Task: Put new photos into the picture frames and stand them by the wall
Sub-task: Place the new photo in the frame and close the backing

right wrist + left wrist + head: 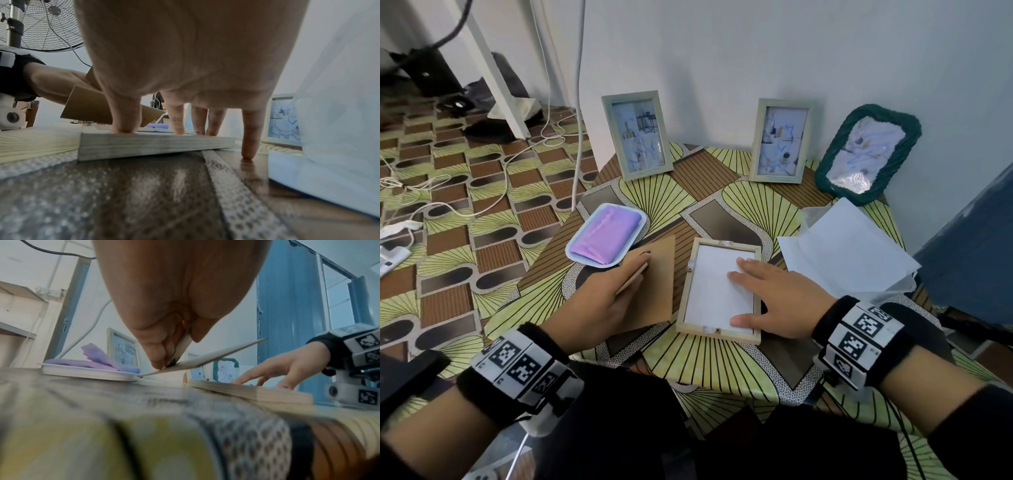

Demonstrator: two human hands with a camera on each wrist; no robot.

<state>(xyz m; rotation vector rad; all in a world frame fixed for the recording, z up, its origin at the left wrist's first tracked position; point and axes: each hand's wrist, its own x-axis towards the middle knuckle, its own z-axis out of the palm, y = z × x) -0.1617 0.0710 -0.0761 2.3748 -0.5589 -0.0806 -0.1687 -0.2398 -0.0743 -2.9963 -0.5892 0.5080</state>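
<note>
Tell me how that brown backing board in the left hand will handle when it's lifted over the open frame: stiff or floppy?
Probably stiff: the backing board, gripped by the left hand, stays straight while tilted up off the table. Likely light, since a grip at one edge carries it. It may slide on the white sheet in the frame.

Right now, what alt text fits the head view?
A right hand presses white paper flat in a face-down wooden frame while the left hand holds the brown backing board beside it. Three filled frames stand by the wall.
</note>
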